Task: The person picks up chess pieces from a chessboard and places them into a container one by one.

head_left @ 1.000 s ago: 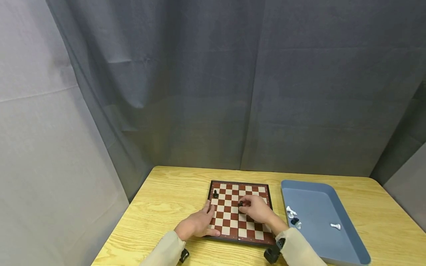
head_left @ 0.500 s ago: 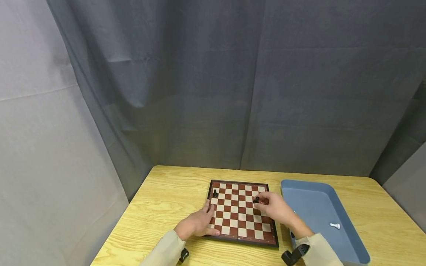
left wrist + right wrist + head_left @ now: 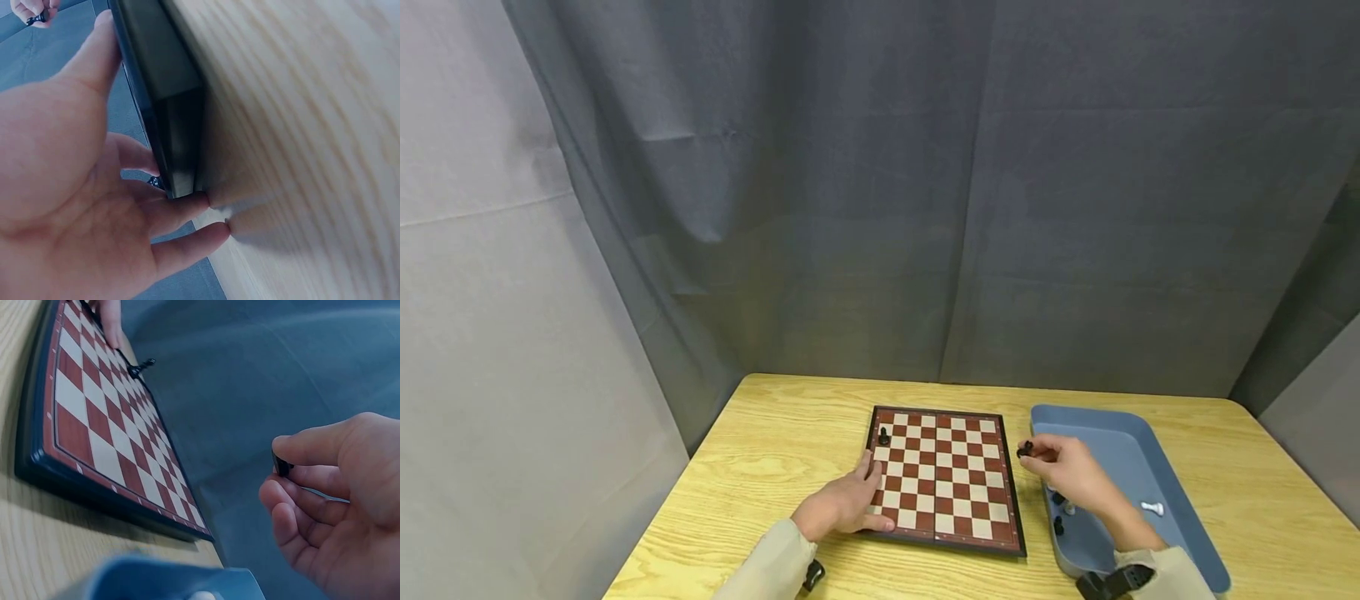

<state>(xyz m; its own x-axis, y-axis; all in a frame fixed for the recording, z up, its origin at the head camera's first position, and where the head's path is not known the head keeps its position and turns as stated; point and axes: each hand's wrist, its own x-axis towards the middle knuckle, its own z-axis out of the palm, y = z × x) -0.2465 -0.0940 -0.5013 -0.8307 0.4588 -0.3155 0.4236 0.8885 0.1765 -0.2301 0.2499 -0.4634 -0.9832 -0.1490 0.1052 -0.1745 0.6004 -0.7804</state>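
Observation:
The chessboard, red and cream checks in a black frame, lies on the table. My left hand rests at its near left corner, thumb and fingers spread along the edge; in the left wrist view the fingertips reach down to the tabletop beside the black frame. One black chess piece stands on the board near the far left. Between thumb and fingers, my right hand pinches another black chess piece, held just right of the board, by the tray's left rim. The fingers partly cover that piece in the right wrist view.
A blue-grey tray stands right of the board. Inside it lie a white chess piece, a black chess piece and others partly behind the right forearm. Grey curtains hang behind the wooden table.
My right hand has travelled from the middle of the board to the right, carrying the pinched black chess piece past the board's edge toward the tray. My left hand has stayed in place.

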